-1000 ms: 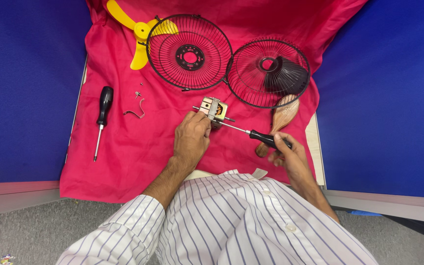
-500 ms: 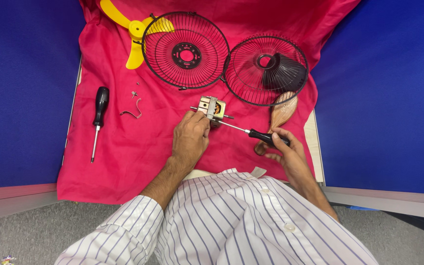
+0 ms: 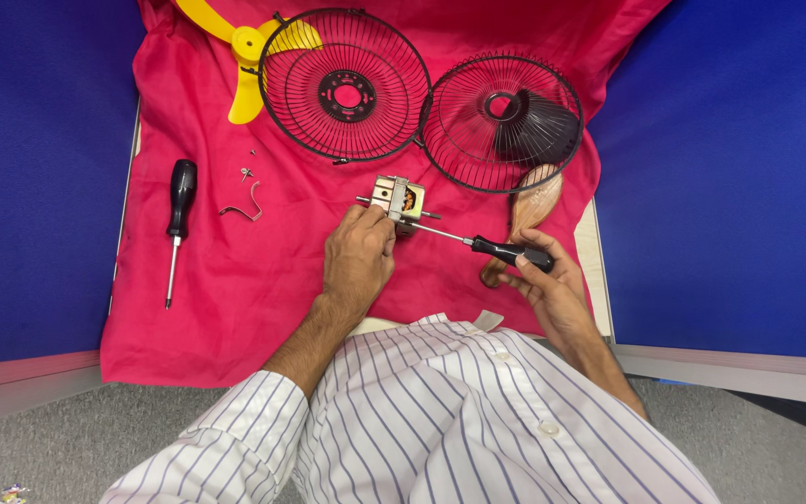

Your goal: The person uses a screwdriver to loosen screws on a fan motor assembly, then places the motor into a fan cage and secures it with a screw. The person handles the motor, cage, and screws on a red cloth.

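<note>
Hidden: the yellow fan blade (image 3: 235, 56) is cut off by the top edge and partly covered by the left wire guard (image 3: 345, 86); the lower part of the motor (image 3: 397, 197) is hidden by fingers.
Left hand (image 3: 358, 257): closed around the motor, at the middle of the worktop's red cloth (image 3: 235, 299).
Right hand (image 3: 545, 280): curled on the black handle of the screwdriver (image 3: 506, 250); its tip is seen at the motor.
Near the left edge: a second screwdriver (image 3: 177, 219) and a small bent clip (image 3: 243, 207) are seen.
Change: the hands have stayed put; only the view has shifted slightly.
</note>
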